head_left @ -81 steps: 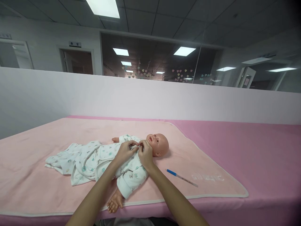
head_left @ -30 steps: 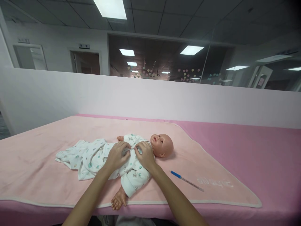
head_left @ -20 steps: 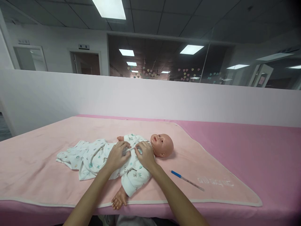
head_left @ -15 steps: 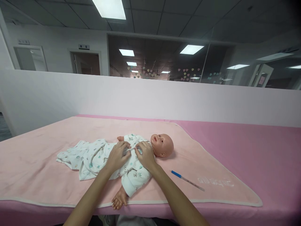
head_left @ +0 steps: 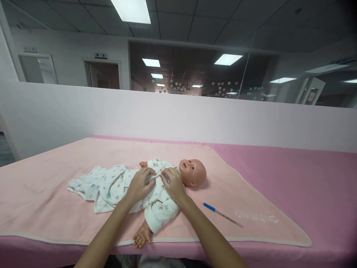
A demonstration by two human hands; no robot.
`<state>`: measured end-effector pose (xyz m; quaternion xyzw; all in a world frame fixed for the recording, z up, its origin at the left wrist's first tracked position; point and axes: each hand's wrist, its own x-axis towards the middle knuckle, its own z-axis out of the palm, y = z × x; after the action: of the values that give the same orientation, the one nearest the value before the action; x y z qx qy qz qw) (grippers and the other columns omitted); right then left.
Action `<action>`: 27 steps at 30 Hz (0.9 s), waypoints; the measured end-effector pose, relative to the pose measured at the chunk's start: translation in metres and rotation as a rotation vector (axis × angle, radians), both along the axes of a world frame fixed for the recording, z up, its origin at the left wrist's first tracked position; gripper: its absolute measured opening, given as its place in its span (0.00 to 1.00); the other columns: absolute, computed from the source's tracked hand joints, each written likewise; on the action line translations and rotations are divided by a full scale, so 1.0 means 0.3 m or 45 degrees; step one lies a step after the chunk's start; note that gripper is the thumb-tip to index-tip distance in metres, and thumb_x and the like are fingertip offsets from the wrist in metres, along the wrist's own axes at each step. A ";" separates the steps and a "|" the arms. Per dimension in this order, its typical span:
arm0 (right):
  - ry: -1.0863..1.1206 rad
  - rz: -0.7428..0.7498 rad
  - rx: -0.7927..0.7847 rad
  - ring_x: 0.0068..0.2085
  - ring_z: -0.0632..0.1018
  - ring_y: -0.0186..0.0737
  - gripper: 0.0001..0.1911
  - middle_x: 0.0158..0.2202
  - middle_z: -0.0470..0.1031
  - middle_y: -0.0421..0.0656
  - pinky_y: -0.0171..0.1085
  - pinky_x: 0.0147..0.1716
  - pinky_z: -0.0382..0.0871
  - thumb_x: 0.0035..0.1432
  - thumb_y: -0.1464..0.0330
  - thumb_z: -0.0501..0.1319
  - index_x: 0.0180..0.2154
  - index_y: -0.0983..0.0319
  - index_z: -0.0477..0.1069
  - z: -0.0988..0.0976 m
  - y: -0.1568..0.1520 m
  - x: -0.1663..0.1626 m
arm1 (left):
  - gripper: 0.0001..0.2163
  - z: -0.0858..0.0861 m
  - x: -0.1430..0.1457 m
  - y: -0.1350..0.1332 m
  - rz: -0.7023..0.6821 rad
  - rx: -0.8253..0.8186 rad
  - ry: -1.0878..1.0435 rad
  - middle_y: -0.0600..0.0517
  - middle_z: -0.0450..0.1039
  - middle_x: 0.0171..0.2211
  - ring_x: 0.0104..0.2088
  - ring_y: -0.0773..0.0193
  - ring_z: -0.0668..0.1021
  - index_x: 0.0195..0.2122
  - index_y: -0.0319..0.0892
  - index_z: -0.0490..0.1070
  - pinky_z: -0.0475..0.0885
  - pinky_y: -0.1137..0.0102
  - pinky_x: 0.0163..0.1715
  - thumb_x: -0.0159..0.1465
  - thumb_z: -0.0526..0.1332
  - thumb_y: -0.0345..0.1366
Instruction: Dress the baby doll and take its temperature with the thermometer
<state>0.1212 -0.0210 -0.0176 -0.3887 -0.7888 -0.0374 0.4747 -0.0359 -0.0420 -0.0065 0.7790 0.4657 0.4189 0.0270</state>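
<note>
A baby doll (head_left: 197,173) lies on its back, its head to the right and its mouth open. It wears a white baby outfit (head_left: 160,214) with small coloured prints, whose leg part spreads loosely to the left. Both my hands are at the front of its chest. My left hand (head_left: 141,185) has its fingers curled and pinches the cloth at the front opening. Just to the right, my right hand (head_left: 173,183) pinches the same edge nearer the collar. The doll's near arm, its hand palm up, points toward me. Any fastener under my fingertips is too small to make out.
A pink blanket (head_left: 55,212) with a pale border lies under the doll, over a darker pink table cover (head_left: 292,178). A blue-capped pen (head_left: 223,214) rests right of my right forearm. A white partition (head_left: 178,117) rises behind the table.
Almost nothing differs. Both hands keep their places on the outfit's front, and the doll and pen lie as before; the view has shifted very slightly.
</note>
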 end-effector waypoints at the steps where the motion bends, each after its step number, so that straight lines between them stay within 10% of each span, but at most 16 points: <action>1: 0.002 -0.003 -0.002 0.35 0.69 0.37 0.05 0.31 0.71 0.41 0.36 0.36 0.60 0.56 0.71 0.53 0.31 0.59 0.67 -0.001 0.001 0.000 | 0.07 0.000 0.000 0.000 -0.003 -0.003 -0.002 0.50 0.69 0.36 0.39 0.58 0.69 0.34 0.44 0.65 0.64 0.63 0.40 0.56 0.51 0.33; 27: -0.037 0.093 0.076 0.40 0.68 0.38 0.06 0.36 0.70 0.42 0.38 0.41 0.58 0.53 0.73 0.55 0.32 0.60 0.69 -0.001 -0.013 -0.002 | 0.07 -0.008 -0.007 0.012 -0.041 -0.006 -0.012 0.51 0.70 0.36 0.39 0.60 0.70 0.34 0.44 0.67 0.65 0.66 0.40 0.58 0.53 0.38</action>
<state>0.1207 -0.0247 -0.0178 -0.3447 -0.8078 -0.0494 0.4757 -0.0381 -0.0384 -0.0088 0.7844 0.4539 0.4210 0.0377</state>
